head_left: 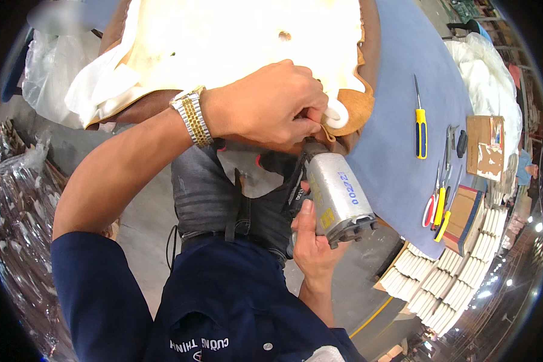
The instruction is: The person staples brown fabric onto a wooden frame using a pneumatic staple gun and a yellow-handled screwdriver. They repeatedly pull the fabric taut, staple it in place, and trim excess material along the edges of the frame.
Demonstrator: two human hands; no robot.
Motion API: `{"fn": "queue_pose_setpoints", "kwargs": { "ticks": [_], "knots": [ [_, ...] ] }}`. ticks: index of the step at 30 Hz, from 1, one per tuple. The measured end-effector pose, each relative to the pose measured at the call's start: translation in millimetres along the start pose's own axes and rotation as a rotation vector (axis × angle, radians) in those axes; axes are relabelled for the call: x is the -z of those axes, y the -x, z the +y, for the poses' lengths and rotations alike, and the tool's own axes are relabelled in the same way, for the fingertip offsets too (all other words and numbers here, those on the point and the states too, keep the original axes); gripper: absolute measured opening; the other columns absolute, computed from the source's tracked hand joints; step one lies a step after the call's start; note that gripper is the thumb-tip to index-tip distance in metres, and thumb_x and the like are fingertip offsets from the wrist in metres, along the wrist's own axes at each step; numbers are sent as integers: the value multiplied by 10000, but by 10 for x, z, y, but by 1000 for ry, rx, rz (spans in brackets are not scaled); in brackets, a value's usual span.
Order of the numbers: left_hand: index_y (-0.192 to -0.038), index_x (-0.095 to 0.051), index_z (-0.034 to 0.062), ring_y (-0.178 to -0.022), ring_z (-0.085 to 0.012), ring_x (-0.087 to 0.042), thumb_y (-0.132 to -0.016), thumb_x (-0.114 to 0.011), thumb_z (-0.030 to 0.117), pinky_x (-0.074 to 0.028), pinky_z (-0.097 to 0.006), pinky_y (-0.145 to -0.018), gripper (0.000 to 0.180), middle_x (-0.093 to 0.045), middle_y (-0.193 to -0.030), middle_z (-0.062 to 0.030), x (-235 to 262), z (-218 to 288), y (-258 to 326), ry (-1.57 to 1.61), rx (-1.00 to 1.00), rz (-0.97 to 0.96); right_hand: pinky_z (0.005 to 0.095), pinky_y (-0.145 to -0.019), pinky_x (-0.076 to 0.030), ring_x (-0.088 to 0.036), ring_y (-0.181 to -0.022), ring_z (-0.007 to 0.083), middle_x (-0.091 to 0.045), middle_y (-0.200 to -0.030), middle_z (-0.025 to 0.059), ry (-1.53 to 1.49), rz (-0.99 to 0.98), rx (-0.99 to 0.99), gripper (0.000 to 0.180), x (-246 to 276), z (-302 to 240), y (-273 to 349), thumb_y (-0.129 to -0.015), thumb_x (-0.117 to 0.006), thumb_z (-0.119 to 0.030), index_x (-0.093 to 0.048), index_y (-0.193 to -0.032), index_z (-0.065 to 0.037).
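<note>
One navy shirt (223, 295), white lettering (200, 344) upside down; left hand (277, 108), fingers pinched on edge of brown cover (356, 111); right hand (317, 250) wrapped around silver tool (336, 188), blue digits (347, 187), yellow label (327, 218), nose at that edge; screwdriver (420, 134) on blue table (386, 163).

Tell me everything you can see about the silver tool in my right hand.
The silver tool has a rounded, metal-looking body with blue markings, a yellow label and a dark rear end. It's tilted, its dark nose close to your left hand and the brown material; contact there is unclear. Your right hand grips it.
</note>
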State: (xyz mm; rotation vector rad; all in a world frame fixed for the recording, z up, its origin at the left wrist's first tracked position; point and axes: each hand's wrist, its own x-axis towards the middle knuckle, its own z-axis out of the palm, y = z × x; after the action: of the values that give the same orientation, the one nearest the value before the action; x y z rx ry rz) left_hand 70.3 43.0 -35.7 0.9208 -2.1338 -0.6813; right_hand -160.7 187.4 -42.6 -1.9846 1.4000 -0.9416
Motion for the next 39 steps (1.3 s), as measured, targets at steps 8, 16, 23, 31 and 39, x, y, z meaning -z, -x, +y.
{"fn": "queue_pose_setpoints", "kwargs": {
  "ticks": [8, 16, 23, 31, 39],
  "knots": [
    [-775, -671, 71, -811, -292, -628, -797, -761, 101, -495, -407, -792, 97, -653, -769, -87, -39, -91, -9, -45, -53, 14, 250, -523, -467, -578, -592, 98, -707, -1020, 119, -29, 23, -262, 280, -76, -337, -213, -1020, -606, -36, -555, -1278, 63],
    [-934, -744, 86, -883, -270, -622, -860, -718, 100, -486, -407, -839, 80, -657, -847, -74, 194, 102, 184, -40, 88, -106, 256, -588, -507, -601, -630, 109, -740, -1167, 163, -407, -71, -384, 351, 228, -228, 140, -1009, -617, -32, -554, -1340, 68],
    [-989, -746, 78, -999, -281, -613, -826, -823, 186, -484, -401, -895, 210, -665, -992, -88, 162, 418, 384, -225, -2, -7, 397, -761, -560, -719, -881, 311, -663, -1102, 193, -354, -133, -414, 319, 165, 298, 586, -923, -778, -114, -670, -1176, 48],
    [-843, -715, 49, -775, -233, -652, -825, -848, 176, -526, -350, -716, 185, -712, -837, -48, -3, 356, 258, -120, 103, 68, 425, -800, -566, -684, -997, 390, -637, -1195, 221, -320, -68, -224, 305, 173, 233, 524, -900, -793, -130, -698, -1134, 40],
    [-848, -694, 41, -725, -256, -656, -853, -810, 177, -511, -369, -662, 179, -691, -800, -83, 13, 167, -33, -212, -103, 14, 432, -855, -500, -588, -1065, 359, -609, -1194, 227, -292, 104, -146, 423, 51, 282, 418, -882, -797, -87, -614, -1242, 35]
  ]
}}
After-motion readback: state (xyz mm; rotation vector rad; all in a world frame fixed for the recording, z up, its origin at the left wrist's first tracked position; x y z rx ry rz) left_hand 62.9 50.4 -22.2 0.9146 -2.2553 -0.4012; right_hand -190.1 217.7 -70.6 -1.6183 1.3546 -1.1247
